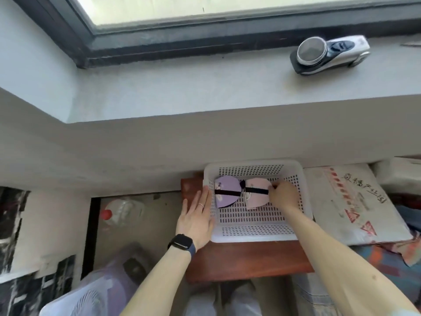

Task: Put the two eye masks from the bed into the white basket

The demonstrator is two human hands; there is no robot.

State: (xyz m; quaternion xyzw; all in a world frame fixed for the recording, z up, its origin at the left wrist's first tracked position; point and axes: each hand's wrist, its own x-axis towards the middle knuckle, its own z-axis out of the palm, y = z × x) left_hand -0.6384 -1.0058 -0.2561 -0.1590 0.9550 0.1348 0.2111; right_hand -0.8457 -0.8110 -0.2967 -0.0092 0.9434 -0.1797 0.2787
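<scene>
We pinch the pink eye mask (257, 193) with our right hand (282, 194) inside the white basket (305, 197), beside the purple eye mask (225, 190); our open left hand (197, 221) braces its wall.

Daylight pours through a dark-framed window (205, 10) onto a pale grey plastered sill (182, 87); below, a reddish-brown wooden desk (246, 261) stands against the plain grey wall (114, 151).

Our forearms are bare, with no sleeves showing. On our left wrist we wear a smartwatch (180, 243) with a black rectangular face and a dark blue band. Our left hand (196, 221) carries a thin pale ring (201, 204) on one finger.
</scene>
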